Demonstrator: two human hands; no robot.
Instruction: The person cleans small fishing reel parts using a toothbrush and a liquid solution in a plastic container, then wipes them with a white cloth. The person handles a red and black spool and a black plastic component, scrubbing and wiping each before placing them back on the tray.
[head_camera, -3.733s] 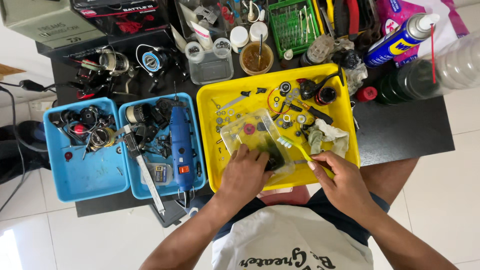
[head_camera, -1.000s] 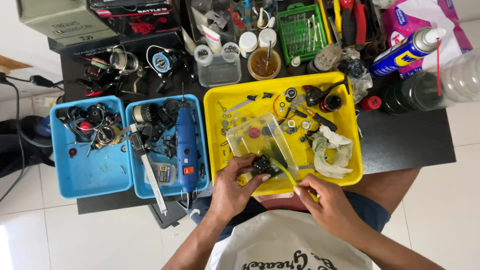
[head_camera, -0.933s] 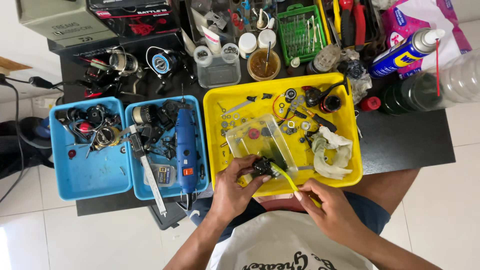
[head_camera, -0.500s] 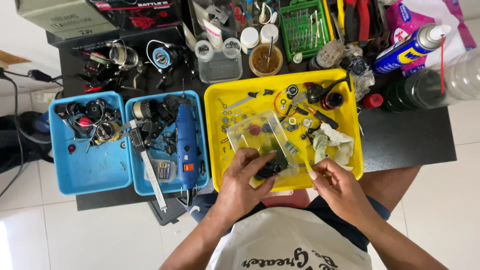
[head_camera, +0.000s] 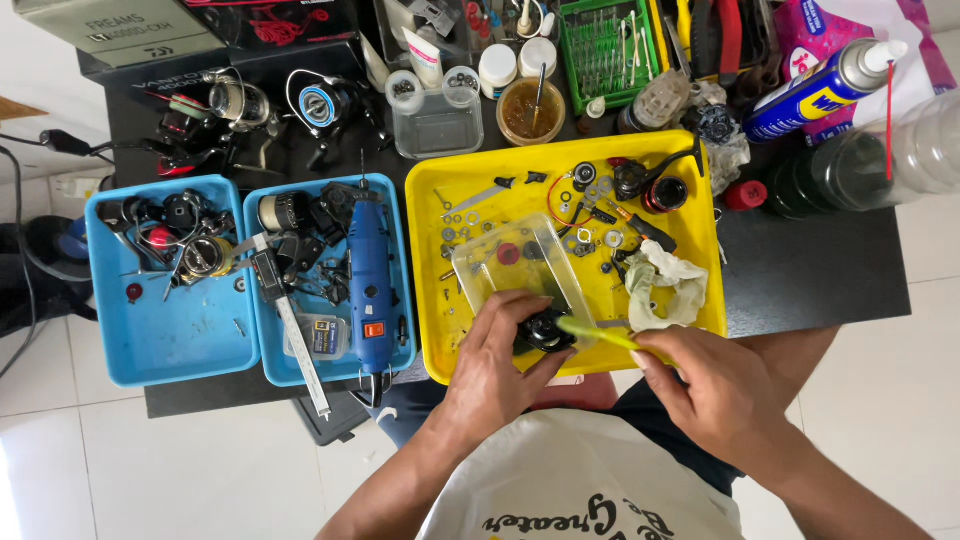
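Two hands work over the yellow tray (head_camera: 700, 215) — the left hand (head_camera: 497, 367) grips a small black part (head_camera: 543, 330) at the tray's near edge, beside a clear tub (head_camera: 520, 265). The right hand (head_camera: 715, 385) pinches a yellow-green brush (head_camera: 597, 333) — its tip touching the part.

Hobby repair bench: parts trays (head_camera: 700, 300), tools (head_camera: 372, 275)

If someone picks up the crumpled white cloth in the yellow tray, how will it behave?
The cloth looks crumpled and thin, so probably floppy and light. It lies among small loose parts in the tray, so lifting it may drag some along.
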